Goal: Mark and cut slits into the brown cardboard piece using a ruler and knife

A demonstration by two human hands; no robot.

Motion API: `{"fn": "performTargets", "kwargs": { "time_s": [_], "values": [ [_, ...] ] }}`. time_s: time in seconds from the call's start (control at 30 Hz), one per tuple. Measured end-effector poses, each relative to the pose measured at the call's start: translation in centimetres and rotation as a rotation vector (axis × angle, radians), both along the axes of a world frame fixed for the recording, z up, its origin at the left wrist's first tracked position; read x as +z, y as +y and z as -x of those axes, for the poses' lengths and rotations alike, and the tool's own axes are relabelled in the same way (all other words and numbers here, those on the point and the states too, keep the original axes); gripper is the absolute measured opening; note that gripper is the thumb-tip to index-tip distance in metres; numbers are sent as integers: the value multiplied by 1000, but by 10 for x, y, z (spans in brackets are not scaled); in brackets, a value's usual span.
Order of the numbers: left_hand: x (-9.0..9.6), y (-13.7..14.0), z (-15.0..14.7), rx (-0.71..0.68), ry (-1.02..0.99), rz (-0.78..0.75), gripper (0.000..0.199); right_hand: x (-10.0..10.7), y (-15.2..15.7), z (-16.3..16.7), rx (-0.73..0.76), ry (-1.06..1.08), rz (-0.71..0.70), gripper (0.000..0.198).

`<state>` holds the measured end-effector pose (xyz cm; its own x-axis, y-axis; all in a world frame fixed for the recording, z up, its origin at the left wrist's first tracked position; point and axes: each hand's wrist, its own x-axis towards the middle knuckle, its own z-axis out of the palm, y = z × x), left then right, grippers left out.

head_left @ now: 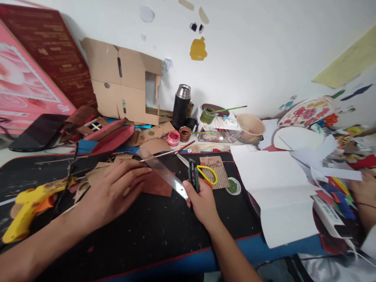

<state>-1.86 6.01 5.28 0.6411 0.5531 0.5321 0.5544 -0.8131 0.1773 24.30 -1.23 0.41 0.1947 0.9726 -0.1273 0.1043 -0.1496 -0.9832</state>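
Observation:
My right hand is closed around a dark green utility knife, which points up and away. A clear ruler runs slantwise from my left fingertips to my right thumb, and its near end meets my right hand. My left hand has its fingers stretched out and lightly bent, with their tips at the ruler's left edge. Under the ruler lies a reddish-brown piece of card, partly covered by my left hand. Yellow-handled scissors lie just beyond the knife, beside corrugated cardboard.
A yellow glue gun rests at the left. Behind stand a black thermos, paint jars and a cut cardboard sheet. White paper covers the right side. Another person's hand is at the far right.

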Motion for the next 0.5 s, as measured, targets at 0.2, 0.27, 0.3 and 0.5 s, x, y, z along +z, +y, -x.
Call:
{"fn": "performTargets", "kwargs": {
  "time_s": [0.2, 0.27, 0.3, 0.5],
  "values": [
    [-17, 3, -2, -49, 223, -42, 42, 6, -2, -3, 142, -95, 58, 34],
    [-21, 3, -2, -70, 261, -78, 41, 10, -2, -7, 199, -147, 77, 34],
    [-22, 3, -2, -81, 280, -102, 40, 13, -2, -10, 231, -194, 75, 34],
    [-20, 0, -9, -126, 333, -213, 34, 27, 8, -29, 283, -643, -52, 28]
  ]
}}
